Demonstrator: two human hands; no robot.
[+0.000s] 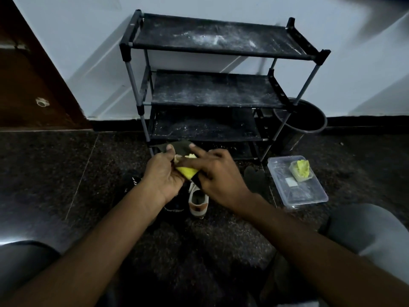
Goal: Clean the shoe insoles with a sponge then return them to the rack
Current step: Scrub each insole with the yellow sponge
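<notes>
My left hand (162, 173) grips a dark insole (180, 147) from below, thumb on its upper face, just in front of the black shoe rack (212, 89). My right hand (212, 171) holds a yellow sponge (188, 170) against the insole, index finger stretched out over it. A second dark insole (255, 179) lies on the floor to the right. The rack's dusty shelves hold nothing that I can see.
A white and tan shoe (198, 201) and a black shoe (174, 207) sit on the dark floor under my hands. A clear plastic tub (309, 196) holding another yellow sponge (301, 168) stands at right. A black bin (301, 118) is beside the rack. My knees frame the bottom corners.
</notes>
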